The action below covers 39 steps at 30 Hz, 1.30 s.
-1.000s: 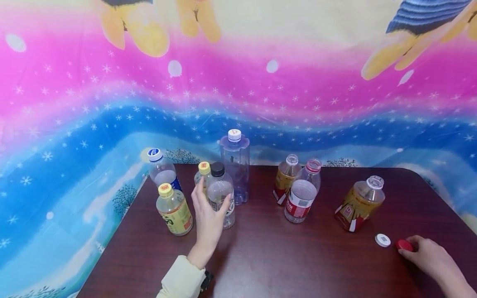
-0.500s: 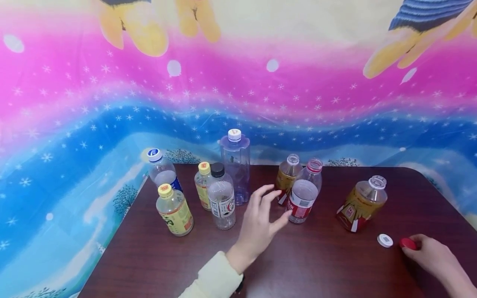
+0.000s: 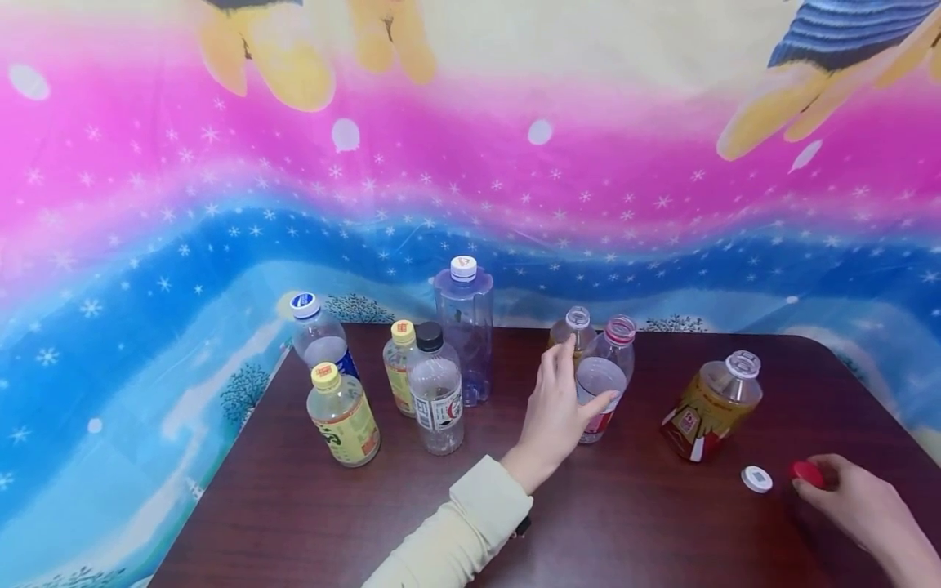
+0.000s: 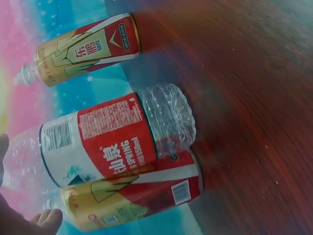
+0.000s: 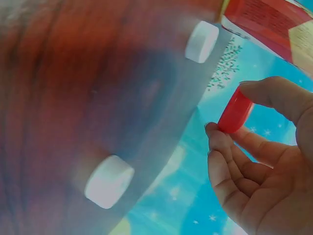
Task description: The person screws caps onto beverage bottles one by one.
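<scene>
My left hand point(image 3: 553, 412) reaches around a clear water bottle point(image 3: 603, 378) with a red-and-white label and an uncapped neck. Its fingers are spread, thumb in front of the bottle; a firm hold does not show. In the left wrist view the water bottle point(image 4: 102, 139) stands between two gold-and-red drink bottles, and only part of the hand point(image 4: 22, 218) shows. Between thumb and fingers, my right hand point(image 3: 860, 502) pinches a red bottle cap point(image 5: 236, 110), held off the table. A white cap point(image 3: 756, 479) lies left of it; the right wrist view shows a second white cap point(image 5: 109, 181).
One uncapped gold-and-red bottle point(image 3: 713, 404) stands right of the water bottle, another point(image 3: 572, 328) behind it. Several capped bottles stand left: a black-capped one point(image 3: 439, 400), a yellow-labelled one point(image 3: 344, 420), a tall purplish one point(image 3: 465, 343). A patterned cloth point(image 3: 470, 180) hangs behind the table.
My left hand has moved right, from the black-capped bottle to the water bottle. The right hand keeps the red cap in nearly the same place.
</scene>
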Available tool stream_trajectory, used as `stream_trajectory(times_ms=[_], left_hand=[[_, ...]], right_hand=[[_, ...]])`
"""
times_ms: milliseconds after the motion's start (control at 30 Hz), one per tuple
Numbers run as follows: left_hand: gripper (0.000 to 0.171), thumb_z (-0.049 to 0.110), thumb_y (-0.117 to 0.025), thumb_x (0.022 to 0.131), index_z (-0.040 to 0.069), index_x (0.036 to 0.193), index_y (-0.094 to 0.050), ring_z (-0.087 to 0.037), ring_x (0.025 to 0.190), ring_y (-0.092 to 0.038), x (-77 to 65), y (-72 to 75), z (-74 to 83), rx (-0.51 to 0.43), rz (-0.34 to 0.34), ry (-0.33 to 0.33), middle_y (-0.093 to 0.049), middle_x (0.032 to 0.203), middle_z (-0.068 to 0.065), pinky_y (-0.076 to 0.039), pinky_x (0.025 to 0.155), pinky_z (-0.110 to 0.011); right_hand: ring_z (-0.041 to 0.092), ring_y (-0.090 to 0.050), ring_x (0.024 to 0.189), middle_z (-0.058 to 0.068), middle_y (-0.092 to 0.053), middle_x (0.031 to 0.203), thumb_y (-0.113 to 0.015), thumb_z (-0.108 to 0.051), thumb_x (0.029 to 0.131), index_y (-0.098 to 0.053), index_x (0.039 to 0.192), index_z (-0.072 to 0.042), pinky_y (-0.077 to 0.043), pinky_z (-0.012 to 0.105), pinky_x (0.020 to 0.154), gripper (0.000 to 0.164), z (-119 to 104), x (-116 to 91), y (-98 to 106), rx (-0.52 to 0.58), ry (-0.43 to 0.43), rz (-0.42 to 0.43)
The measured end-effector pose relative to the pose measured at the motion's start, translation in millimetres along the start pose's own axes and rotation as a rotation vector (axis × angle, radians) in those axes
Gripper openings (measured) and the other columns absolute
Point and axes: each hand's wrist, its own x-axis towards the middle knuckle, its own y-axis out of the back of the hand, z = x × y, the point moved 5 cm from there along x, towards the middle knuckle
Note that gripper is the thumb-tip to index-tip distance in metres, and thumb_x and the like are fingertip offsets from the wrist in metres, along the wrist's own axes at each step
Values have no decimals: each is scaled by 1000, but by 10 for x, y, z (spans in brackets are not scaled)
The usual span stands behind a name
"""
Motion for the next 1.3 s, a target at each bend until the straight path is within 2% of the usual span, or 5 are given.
stream_trajectory(times_ms=[400,633,933,1133,1300], left_hand=[[69,37,-75,80,8,135,-43,-20,118,-56,40,-115,-32,91,68,-45,-51,133,-8,-54,91,-33],[69,36,-77,78,10,132,-41,-19,104,-65,-15,-67,-123,-13,51,11,-64,120,-7,-54,87,-30],[82,37,-77,78,16,145,-34,-25,92,-67,-251,152,-301,-115,100,52,-49,126,-7,-57,78,-36],[78,38,-79,76,20,142,-41,-23,95,-65,-443,335,-335,-127,106,84,-50,125,-4,-55,79,-35],[78,38,-79,75,18,141,-42,-22,111,-62,-561,432,-320,-145,87,80,-52,135,-3,-53,89,-39]], right_hand=[[31,-58,68,24,-61,77,-67,-31,86,-49,105,18,-45,45,61,56,-370,-123,274,23,37,117],[34,-57,69,29,-60,79,-68,-28,84,-48,105,17,-44,44,59,54,-608,-184,480,43,57,223],[44,-53,84,36,-55,102,-67,-25,85,-54,112,10,-40,52,68,46,-915,-337,671,85,108,345],[-20,-40,67,24,-67,92,-73,-26,82,-60,113,4,-38,28,60,45,-1270,-444,707,205,260,330],[-18,-47,66,-1,-69,82,-76,-23,81,-62,114,-1,-39,17,55,42,-1614,-487,692,306,372,266]])
